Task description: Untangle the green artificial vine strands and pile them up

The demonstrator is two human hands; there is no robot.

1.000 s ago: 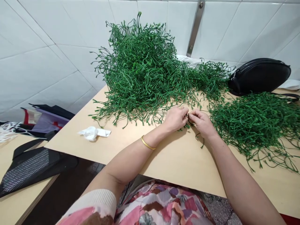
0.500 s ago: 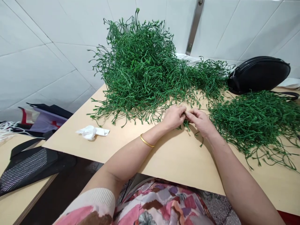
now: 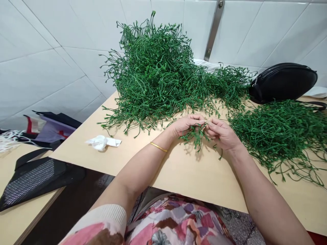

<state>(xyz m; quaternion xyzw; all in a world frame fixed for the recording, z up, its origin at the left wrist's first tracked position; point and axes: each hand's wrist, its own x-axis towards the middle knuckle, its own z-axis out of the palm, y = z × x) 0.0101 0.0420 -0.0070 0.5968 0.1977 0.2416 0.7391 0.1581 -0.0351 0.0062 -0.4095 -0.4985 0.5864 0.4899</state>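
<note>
My left hand [image 3: 187, 124] is closed on a small bunch of green artificial sprigs [image 3: 196, 136], whose tips hang down below the fingers. My right hand [image 3: 221, 132] meets it fingertip to fingertip, pinching at the bunch's end; what exactly lies between those fingers is too small to make out. A large heap of the same thin green sprigs [image 3: 155, 75] rises just beyond both hands. To the right of my right hand lies a second, flatter pile [image 3: 278, 132]. One loose sprig [image 3: 220, 153] rests on the table under my right wrist.
A crumpled white tissue [image 3: 100, 143] lies on the wooden table [image 3: 178, 173] at left. The black bag [image 3: 286, 81] stands at the back right, near the tiled wall [image 3: 242, 30]. Dark and purple bags [image 3: 53, 127] and a black mesh item [image 3: 35, 177] sit at lower left.
My hands have turned and lifted slightly, still together. More of the small sprig bunch now shows hanging beneath my left hand. The view has shifted a little.
</note>
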